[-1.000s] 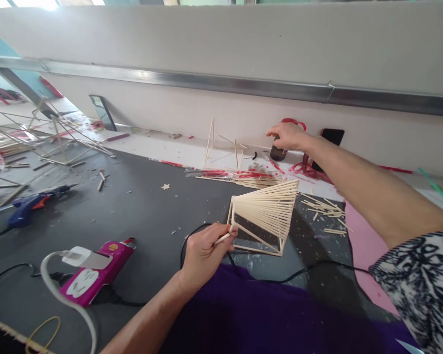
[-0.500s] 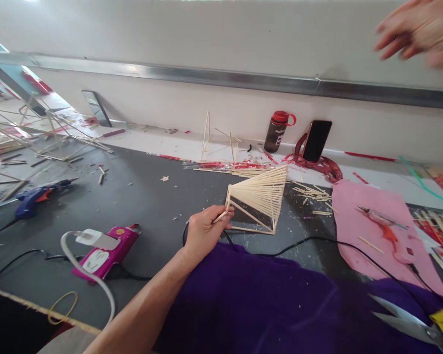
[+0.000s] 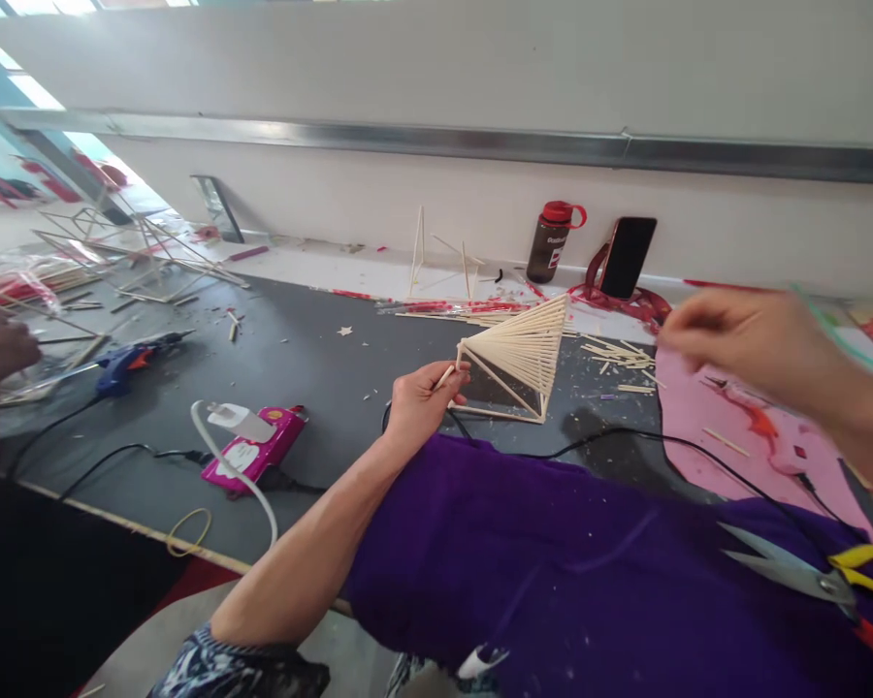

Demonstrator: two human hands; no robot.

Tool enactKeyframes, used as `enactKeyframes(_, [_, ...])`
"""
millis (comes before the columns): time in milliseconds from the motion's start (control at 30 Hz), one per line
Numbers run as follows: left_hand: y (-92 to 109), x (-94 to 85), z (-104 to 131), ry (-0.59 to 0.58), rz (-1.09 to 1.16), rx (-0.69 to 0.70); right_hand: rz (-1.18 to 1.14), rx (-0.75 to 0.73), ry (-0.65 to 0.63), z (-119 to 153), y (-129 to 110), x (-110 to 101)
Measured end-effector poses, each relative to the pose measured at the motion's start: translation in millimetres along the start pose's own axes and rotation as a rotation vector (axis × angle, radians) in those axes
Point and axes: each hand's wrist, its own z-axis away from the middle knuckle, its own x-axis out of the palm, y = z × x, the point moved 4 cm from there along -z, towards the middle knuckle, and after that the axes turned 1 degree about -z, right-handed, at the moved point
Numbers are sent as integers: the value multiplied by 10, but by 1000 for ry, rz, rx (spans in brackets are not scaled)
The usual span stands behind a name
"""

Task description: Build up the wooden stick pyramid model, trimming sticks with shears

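Note:
Near the middle, my left hand (image 3: 423, 402) is closed at the near left corner of a small frame (image 3: 518, 351) built of thin wooden sticks. One side of this frame is covered by sticks fanned close together, and its lower edge rests at the dark table. A short stick end (image 3: 445, 376) shows between thumb and finger. At the right, my right hand (image 3: 742, 339) is in the air above a pink cloth, smeared by motion; whether anything is in its fingers I cannot make out. Below it on the cloth lies a pink glue gun (image 3: 763, 427).
Cut sticks (image 3: 618, 351) lie right of the frame. Scissors (image 3: 807, 572) rest on purple cloth (image 3: 553, 543). A black cable crosses the table. A bottle (image 3: 549, 242) and phone (image 3: 630, 257) stand behind. Leftward are a magenta power strip (image 3: 287, 436), blue glue gun (image 3: 127, 368) and another person's hand (image 3: 0, 354).
My right hand has come down from the upper right to above the pink cloth. My left hand still holds the stick frame. Another person's hand has appeared at the left edge.

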Motion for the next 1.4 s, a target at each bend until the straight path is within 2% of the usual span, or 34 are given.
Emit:
enactKeyframes(67, [-5, 16, -1, 0, -7, 2, -36, 1, -174, 126, 101, 497])
enactKeyframes(133, [1, 39, 3, 2, -17, 3, -71, -6, -293, 210, 157, 895])
enactKeyframes(233, [27, 86, 15, -7, -32, 6, -64, -35, -360, 307, 93, 1200])
enactKeyframes(400, [78, 163, 37, -57, -41, 30, 19, -304, -428, 551, -328, 1380])
enactKeyframes(500, [95, 175, 47, -60, -36, 53, 20, -355, -482, 667, -441, 1498])
enactKeyframes(600, [109, 159, 58, -46, -31, 77, 35, -344, -514, 726, -384, 1571])
enactKeyframes(733, [122, 95, 49, -15, -23, 93, 62, -333, -533, 764, -214, 1570])
enactKeyframes(933, [169, -61, -23, 37, 38, 118, 122, -317, -469, 725, -85, 1445])
enactKeyframes(1033, [217, -155, -104, 81, 82, 138, 159, -369, -445, 675, -110, 1449])
enactKeyframes(1200, [333, -272, -232, 151, 115, 173, 152, -580, -346, 698, -415, 1643])
enactKeyframes(1400, [431, -338, -284, 207, 110, 218, 216, -745, -309, 823, -784, 1987])
